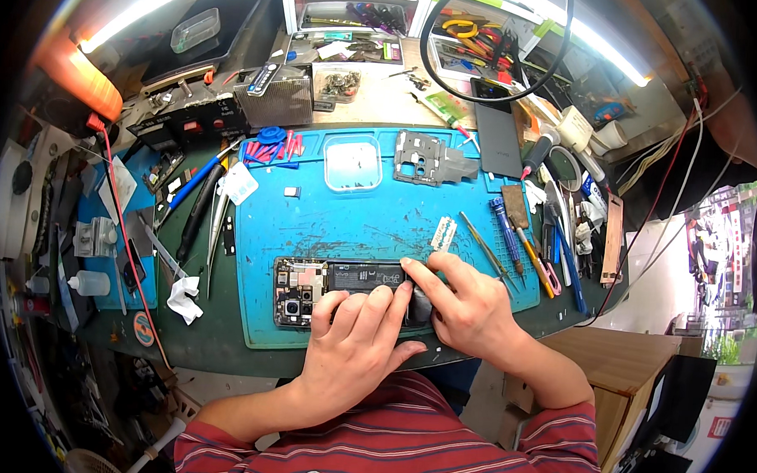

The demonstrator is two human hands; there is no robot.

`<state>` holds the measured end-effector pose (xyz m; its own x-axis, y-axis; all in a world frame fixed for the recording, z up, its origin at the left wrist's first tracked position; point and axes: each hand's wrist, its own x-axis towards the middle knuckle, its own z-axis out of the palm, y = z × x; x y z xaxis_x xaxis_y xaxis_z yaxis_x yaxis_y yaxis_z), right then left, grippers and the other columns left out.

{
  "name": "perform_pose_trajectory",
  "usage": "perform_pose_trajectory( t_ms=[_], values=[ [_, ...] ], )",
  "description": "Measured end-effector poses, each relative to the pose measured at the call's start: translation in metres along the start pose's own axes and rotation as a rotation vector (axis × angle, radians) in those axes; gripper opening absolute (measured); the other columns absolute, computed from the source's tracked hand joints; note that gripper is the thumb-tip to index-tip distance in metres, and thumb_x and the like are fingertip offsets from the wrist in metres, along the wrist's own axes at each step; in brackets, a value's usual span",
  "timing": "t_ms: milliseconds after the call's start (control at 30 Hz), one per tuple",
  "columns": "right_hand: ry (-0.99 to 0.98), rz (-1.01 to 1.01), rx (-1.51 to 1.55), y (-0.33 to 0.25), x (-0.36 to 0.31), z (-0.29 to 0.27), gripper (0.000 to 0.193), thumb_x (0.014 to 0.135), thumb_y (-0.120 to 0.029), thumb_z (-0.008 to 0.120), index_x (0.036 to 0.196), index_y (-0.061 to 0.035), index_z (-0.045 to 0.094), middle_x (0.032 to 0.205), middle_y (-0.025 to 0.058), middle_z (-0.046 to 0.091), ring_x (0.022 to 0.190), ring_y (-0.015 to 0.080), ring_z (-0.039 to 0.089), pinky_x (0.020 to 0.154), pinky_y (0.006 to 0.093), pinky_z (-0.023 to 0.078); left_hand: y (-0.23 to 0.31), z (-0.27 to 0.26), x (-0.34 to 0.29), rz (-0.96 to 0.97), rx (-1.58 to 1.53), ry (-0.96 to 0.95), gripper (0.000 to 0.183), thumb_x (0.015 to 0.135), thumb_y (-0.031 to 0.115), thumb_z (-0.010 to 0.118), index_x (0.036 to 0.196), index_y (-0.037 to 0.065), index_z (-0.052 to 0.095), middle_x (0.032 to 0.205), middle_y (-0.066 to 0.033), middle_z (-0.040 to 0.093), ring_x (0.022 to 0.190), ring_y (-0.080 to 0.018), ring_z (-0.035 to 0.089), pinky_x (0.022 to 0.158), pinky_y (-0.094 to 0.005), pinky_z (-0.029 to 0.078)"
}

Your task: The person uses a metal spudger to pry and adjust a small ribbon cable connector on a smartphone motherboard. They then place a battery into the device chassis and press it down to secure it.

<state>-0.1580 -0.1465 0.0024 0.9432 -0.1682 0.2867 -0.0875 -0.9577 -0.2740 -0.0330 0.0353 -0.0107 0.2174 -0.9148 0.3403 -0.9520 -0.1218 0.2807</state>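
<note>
An opened smartphone (pixel 317 272) lies lengthwise on the blue work mat (pixel 266 224), its camera modules and circuit board bare at the left end. In its middle sits a black battery (pixel 356 275). My left hand (pixel 350 344) rests over the phone's near side, fingers stretched out and tips on the battery. My right hand (pixel 468 310) is at the phone's right end, its index finger extended onto the battery's far right corner. Under that hand shows a dark piece (pixel 420 305) that I cannot make out; the right thumb is hidden.
Beyond the phone are a clear plastic tray (pixel 353 163), a grey phone inner cover (pixel 423 157) and a dark back panel (pixel 499 141). A razor blade (pixel 443 235) and tweezers (pixel 486 247) lie right of the phone. Black-handled tools (pixel 201 214) and crumpled tissue (pixel 184 300) lie left.
</note>
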Motion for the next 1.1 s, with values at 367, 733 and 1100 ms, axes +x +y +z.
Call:
perform_pose_trajectory(
  t_ms=[367, 733, 1100],
  values=[
    [-0.016, -0.012, -0.036, 0.0, 0.005, 0.002, 0.058, 0.085, -0.007, 0.072, 0.142, -0.0128, 0.068, 0.121, 0.0079, 0.065, 0.08, 0.0213, 0.07, 0.063, 0.0341, 0.057, 0.002, 0.0, -0.002, -0.009, 0.032, 0.017, 0.071, 0.087, 0.048, 0.08, 0.143, 0.006, 0.067, 0.127, -0.0066, 0.056, 0.115, -0.0239, 0.053, 0.108, -0.0469, 0.036],
    [0.036, -0.098, -0.027, 0.012, -0.002, 0.003, 0.059, 0.079, -0.005, 0.075, 0.138, -0.0106, 0.071, 0.125, 0.0062, 0.069, 0.076, 0.0194, 0.069, 0.063, 0.0325, 0.056, -0.003, -0.003, -0.003, 0.032, 0.034, 0.018, 0.063, 0.087, 0.04, 0.082, 0.139, 0.008, 0.069, 0.126, -0.0047, 0.059, 0.113, -0.0215, 0.056, 0.107, -0.0445, 0.037],
    [0.094, -0.18, 0.0, 0.02, -0.009, 0.002, 0.055, 0.078, -0.006, 0.077, 0.132, -0.0102, 0.075, 0.132, 0.0127, 0.072, 0.071, 0.0177, 0.071, 0.06, 0.0305, 0.057, -0.004, -0.004, 0.004, 0.076, 0.109, 0.002, 0.058, 0.09, 0.037, 0.079, 0.138, 0.006, 0.068, 0.125, -0.0046, 0.061, 0.11, -0.0198, 0.057, 0.107, -0.0424, 0.038]
  ],
)
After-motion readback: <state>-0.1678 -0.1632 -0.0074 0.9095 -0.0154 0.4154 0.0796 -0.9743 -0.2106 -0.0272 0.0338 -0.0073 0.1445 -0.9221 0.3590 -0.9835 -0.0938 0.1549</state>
